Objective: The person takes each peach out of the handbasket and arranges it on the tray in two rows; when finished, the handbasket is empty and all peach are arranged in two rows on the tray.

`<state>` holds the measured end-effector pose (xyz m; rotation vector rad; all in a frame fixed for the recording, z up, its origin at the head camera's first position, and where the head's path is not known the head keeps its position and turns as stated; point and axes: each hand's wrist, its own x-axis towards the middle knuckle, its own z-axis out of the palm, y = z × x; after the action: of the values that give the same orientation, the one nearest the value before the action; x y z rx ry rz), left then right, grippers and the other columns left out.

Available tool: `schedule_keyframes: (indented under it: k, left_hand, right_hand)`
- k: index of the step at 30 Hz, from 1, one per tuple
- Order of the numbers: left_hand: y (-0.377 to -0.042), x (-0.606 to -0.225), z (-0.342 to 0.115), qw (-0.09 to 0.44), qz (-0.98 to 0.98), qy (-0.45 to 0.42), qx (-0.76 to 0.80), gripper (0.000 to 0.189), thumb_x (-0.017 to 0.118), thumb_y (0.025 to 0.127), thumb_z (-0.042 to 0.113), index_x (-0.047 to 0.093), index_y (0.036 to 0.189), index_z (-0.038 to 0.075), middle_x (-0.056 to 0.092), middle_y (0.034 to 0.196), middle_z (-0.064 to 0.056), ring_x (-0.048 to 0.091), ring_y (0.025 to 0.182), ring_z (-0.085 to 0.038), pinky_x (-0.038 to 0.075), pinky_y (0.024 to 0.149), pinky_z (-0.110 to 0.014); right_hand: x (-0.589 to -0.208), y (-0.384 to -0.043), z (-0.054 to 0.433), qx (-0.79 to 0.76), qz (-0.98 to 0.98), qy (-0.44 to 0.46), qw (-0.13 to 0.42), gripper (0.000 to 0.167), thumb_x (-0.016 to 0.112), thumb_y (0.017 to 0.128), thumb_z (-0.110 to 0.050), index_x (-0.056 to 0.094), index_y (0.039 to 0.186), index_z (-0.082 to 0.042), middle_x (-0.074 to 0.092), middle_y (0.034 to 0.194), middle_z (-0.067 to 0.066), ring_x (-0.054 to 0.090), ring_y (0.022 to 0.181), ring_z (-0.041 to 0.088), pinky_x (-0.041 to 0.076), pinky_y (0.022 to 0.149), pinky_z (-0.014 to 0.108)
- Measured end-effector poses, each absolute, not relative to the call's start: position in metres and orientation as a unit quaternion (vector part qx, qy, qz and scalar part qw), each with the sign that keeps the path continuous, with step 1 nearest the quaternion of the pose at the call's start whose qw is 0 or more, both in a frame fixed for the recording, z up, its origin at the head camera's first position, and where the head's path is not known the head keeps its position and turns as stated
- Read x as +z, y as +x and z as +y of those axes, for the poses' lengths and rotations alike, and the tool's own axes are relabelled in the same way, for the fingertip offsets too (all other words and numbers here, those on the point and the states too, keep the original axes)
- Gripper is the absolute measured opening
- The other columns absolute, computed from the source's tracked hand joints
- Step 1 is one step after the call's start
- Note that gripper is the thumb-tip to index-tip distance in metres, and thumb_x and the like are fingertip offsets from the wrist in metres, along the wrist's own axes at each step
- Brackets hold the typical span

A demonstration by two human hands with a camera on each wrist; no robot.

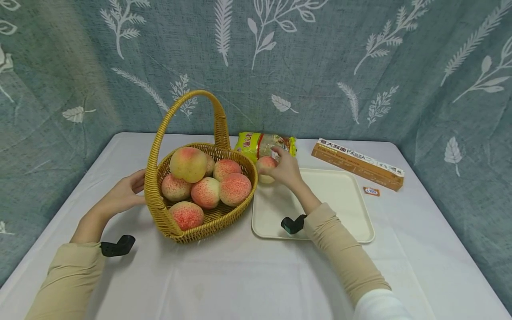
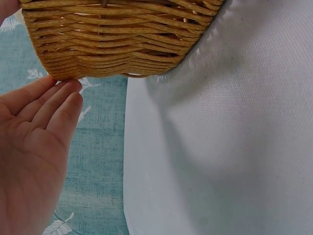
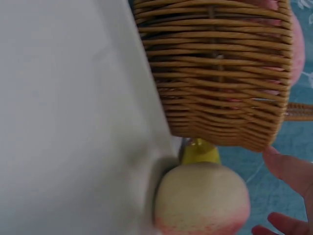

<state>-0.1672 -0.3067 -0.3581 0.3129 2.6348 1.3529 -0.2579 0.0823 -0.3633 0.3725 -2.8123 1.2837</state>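
A brown wicker basket (image 1: 196,229) with a tall arched handle holds several peaches (image 1: 237,189), pink and cream with red specks. At its left side is my left hand (image 1: 120,195); the left wrist view shows the fingers (image 2: 63,115) nearly straight, tips right at the wicker. My right hand (image 1: 286,171) is over the back left corner of a cream tray (image 1: 332,191), thumb and fingers spread. Below those fingers a single peach (image 3: 203,198) sits at the tray's edge, with a gap between it and the fingers in the right wrist view.
Behind the single peach lies a yellow and clear pasta bag (image 1: 250,144). A long brown pasta box (image 1: 356,164) is slanted at the back right, with a small orange packet (image 1: 371,191) near it. A patterned blue-green curtain (image 1: 256,89) hangs behind the white table.
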Motion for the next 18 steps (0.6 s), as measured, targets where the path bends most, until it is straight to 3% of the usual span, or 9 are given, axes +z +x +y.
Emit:
schedule_keyframes:
  k: [4,6,18]
  left_hand:
    - [-0.167,-0.358,-0.307,0.082,0.881,0.107,0.455,0.086,0.071,0.082,0.003,0.017,0.147,-0.016,0.027,0.146,-0.040,0.027,0.133,-0.057,0.028,0.108,-0.064]
    - [-0.167,-0.359,-0.307,0.083,0.880,0.107,0.455,0.087,0.071,0.082,0.003,0.017,0.147,-0.016,0.027,0.146,-0.040,0.026,0.133,-0.057,0.028,0.108,-0.065]
    - [-0.166,-0.359,-0.307,0.079,0.883,0.106,0.449,0.087,0.071,0.082,0.004,0.016,0.147,-0.016,0.025,0.147,-0.041,0.025,0.134,-0.058,0.027,0.109,-0.065]
  right_hand:
    - [-0.353,-0.256,0.080,0.430,-0.894,0.130,0.003,0.075,0.081,0.080,-0.023,0.045,0.143,0.000,0.050,0.141,0.018,0.055,0.119,0.034,0.050,0.099,0.044]
    - [-0.349,-0.255,0.078,0.451,-0.882,0.136,-0.006,0.074,0.080,0.081,-0.021,0.045,0.143,-0.001,0.048,0.144,0.017,0.048,0.129,0.034,0.047,0.104,0.045]
    - [-0.329,-0.247,0.050,0.456,-0.862,0.211,-0.076,0.070,0.076,0.086,-0.026,0.045,0.145,-0.005,0.048,0.145,0.012,0.045,0.132,0.030,0.043,0.108,0.039]
